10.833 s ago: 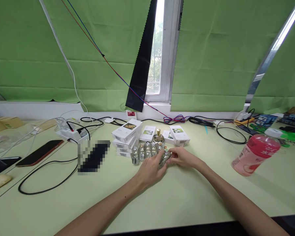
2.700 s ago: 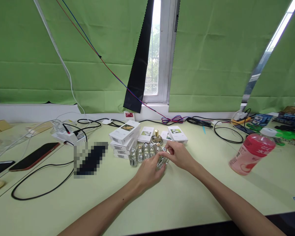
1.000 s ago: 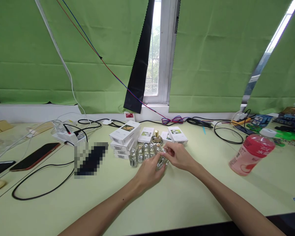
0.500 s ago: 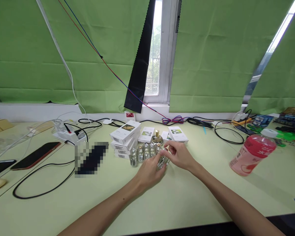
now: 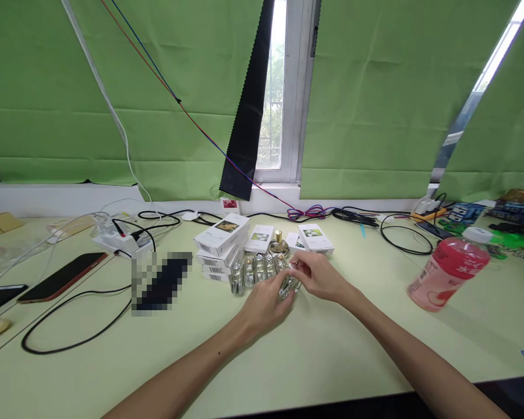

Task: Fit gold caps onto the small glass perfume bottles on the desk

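Note:
My left hand [image 5: 268, 302] is wrapped around a small clear glass bottle [image 5: 289, 286] near the middle of the table. The fingers of my right hand [image 5: 318, 274] pinch the top of that same bottle. Several similar glass bottles [image 5: 249, 272] stand in a row just left of and behind my hands. Behind them is a rounder bottle with a gold cap [image 5: 279, 242]. White boxes are stacked [image 5: 222, 235] to the left, and more white boxes [image 5: 315, 238] lie flat behind my right hand.
On the right stands a pink drink bottle [image 5: 448, 270], tilted in view. Left are a phone [image 5: 63, 277], a power strip [image 5: 122, 237] and a looped black cable [image 5: 76, 351]. Coiled wires [image 5: 353, 216] run along the back edge.
My right hand's fingers have shifted slightly on the top of the bottle. The view has moved very slightly; the other objects stand as before.

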`<move>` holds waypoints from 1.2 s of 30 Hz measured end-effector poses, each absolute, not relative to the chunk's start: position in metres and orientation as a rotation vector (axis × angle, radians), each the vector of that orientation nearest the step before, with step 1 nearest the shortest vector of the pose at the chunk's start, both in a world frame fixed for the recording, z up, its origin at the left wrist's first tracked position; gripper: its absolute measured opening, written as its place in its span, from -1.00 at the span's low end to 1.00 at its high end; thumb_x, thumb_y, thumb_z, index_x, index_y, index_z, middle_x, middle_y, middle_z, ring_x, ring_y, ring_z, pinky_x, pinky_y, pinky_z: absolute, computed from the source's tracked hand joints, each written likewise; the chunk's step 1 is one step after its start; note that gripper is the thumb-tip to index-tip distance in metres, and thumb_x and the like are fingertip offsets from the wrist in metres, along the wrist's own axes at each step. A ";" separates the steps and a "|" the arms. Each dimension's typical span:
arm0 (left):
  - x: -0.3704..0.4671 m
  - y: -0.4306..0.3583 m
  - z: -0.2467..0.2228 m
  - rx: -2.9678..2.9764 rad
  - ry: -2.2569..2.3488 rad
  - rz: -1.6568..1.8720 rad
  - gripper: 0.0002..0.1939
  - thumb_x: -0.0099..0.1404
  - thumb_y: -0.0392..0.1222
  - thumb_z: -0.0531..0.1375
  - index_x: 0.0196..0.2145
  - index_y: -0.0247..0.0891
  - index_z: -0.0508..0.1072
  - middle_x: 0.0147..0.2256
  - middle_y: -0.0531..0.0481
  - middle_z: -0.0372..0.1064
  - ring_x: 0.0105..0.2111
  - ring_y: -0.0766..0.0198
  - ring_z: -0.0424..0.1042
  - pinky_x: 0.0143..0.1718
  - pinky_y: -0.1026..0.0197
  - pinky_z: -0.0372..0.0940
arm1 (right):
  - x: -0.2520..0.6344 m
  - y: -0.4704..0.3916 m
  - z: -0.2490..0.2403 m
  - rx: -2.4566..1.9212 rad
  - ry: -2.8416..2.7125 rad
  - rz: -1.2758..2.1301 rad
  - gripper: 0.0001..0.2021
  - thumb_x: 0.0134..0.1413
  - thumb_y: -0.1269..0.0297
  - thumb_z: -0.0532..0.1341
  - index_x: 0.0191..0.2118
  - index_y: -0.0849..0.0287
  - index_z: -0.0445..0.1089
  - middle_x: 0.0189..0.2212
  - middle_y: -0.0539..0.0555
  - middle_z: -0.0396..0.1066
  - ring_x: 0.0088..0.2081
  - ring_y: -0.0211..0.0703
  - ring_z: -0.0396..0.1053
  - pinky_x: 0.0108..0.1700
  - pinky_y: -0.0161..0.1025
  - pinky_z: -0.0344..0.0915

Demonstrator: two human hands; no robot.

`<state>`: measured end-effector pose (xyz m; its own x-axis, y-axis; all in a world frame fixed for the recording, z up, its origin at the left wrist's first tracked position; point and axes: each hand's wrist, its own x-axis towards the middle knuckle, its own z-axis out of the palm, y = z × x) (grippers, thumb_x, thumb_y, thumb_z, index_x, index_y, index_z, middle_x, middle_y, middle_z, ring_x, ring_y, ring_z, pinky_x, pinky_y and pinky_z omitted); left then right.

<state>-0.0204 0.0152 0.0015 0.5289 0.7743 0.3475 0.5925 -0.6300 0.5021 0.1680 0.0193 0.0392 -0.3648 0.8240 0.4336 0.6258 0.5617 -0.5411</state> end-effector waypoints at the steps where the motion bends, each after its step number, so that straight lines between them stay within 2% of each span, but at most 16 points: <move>1: -0.021 0.015 0.001 2.450 1.140 0.792 -0.68 0.34 -0.12 0.08 0.03 -0.16 0.33 -0.42 0.05 0.38 -0.53 0.28 0.29 -0.50 0.29 0.06 | 0.168 0.020 0.038 -1.162 -2.107 0.379 -0.89 0.22 0.25 0.17 -0.30 0.16 0.29 -0.53 -0.05 0.30 -0.48 -0.24 0.22 -0.42 -0.30 0.08; 9: -0.020 0.016 -0.001 2.458 1.152 0.780 -0.77 0.35 -0.11 0.07 -0.07 -0.20 0.34 -0.41 0.04 0.38 -0.53 0.29 0.29 -0.51 0.28 0.03 | 0.165 0.020 0.035 -1.238 -2.080 0.392 -0.82 0.22 0.20 0.18 -0.34 0.12 0.18 -0.59 -0.11 0.23 -0.55 -0.27 0.16 -0.46 -0.31 0.02; 14: -0.020 0.017 -0.003 2.464 1.159 0.787 -0.76 0.36 -0.10 0.07 -0.06 -0.20 0.35 -0.41 0.04 0.37 -0.52 0.29 0.29 -0.52 0.28 0.02 | 0.163 0.020 0.035 -1.274 -2.063 0.354 -0.75 0.22 0.12 0.19 -0.38 0.12 0.16 -0.63 -0.13 0.20 -0.57 -0.29 0.14 -0.46 -0.31 0.00; 17: -0.021 0.017 -0.003 2.472 1.162 0.791 -0.75 0.36 -0.09 0.07 -0.05 -0.20 0.35 -0.43 0.05 0.37 -0.53 0.29 0.29 -0.52 0.27 0.01 | 0.163 0.020 0.037 -1.302 -2.064 0.358 -0.72 0.21 0.08 0.20 -0.39 0.13 0.18 -0.63 -0.13 0.20 -0.55 -0.28 0.16 -0.46 -0.31 0.01; 20: -0.021 0.016 -0.002 2.474 1.142 0.796 -0.75 0.36 -0.10 0.07 -0.04 -0.19 0.35 -0.42 0.05 0.37 -0.53 0.29 0.29 -0.51 0.27 0.04 | 0.165 0.019 0.041 -1.303 -2.087 0.372 -0.76 0.19 0.06 0.22 -0.30 0.13 0.29 -0.60 -0.12 0.22 -0.53 -0.27 0.19 -0.44 -0.31 0.02; 24: -0.021 0.015 0.001 2.457 1.117 0.788 -0.72 0.36 -0.12 0.06 0.00 -0.18 0.33 -0.39 0.04 0.39 -0.52 0.29 0.30 -0.49 0.28 0.08 | 0.168 0.018 0.045 -1.223 -2.143 0.410 -0.81 0.19 0.15 0.22 -0.15 0.12 0.39 -0.58 -0.11 0.23 -0.51 -0.26 0.20 -0.43 -0.31 0.04; 30: -0.021 0.015 0.002 2.439 1.124 0.775 -0.67 0.36 -0.10 0.06 0.06 -0.15 0.31 -0.30 0.01 0.42 -0.50 0.29 0.32 -0.45 0.27 0.13 | 0.169 0.019 0.043 -1.180 -2.164 0.421 -0.92 0.20 0.29 0.19 -0.22 0.14 0.40 -0.53 -0.07 0.31 -0.49 -0.28 0.21 -0.42 -0.32 0.05; 36: -0.020 0.016 0.001 2.414 1.141 0.786 -0.71 0.34 -0.11 0.09 -0.01 -0.17 0.35 -0.37 0.04 0.40 -0.51 0.30 0.29 -0.48 0.28 0.08 | 0.167 0.020 0.037 -1.192 -2.110 0.465 -0.89 0.20 0.24 0.20 -0.31 0.14 0.30 -0.58 -0.11 0.25 -0.52 -0.29 0.17 -0.46 -0.34 0.03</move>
<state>-0.0204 0.0160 0.0012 0.5199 0.7876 0.3309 0.5897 -0.6111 0.5281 0.1671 0.0203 0.0375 -0.3658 0.8535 0.3710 0.6185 0.5208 -0.5884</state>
